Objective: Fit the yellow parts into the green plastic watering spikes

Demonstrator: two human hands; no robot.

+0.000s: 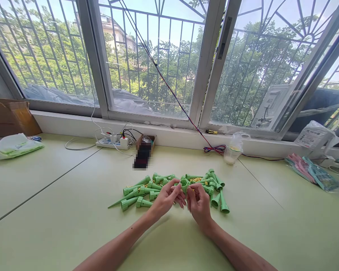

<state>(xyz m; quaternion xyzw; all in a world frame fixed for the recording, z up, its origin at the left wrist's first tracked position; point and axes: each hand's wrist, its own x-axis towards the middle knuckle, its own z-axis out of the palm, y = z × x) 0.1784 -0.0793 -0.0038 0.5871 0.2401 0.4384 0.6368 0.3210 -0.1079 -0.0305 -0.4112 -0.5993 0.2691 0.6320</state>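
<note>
My left hand (169, 196) is closed on a green plastic watering spike (184, 183), its round hollow end turned up toward me. Close against the spike's right side, my right hand (198, 203) pinches with thumb and fingertips; what lies between them is too small to make out. Behind and to both sides of my hands lie several more green plastic spikes (131, 195), some with ribbed caps on their wide ends. Small yellow pieces (197, 180) are scattered among them just beyond my right hand.
A light green table (59, 226) runs up to the windowsill. Along its back stand a power strip (110, 143) with cables, a small box (151, 140), a bundled cable (216, 149) and a plastic cup (232, 154). Bagged items (313, 171) lie at right, a white-green bag (17, 146) at left.
</note>
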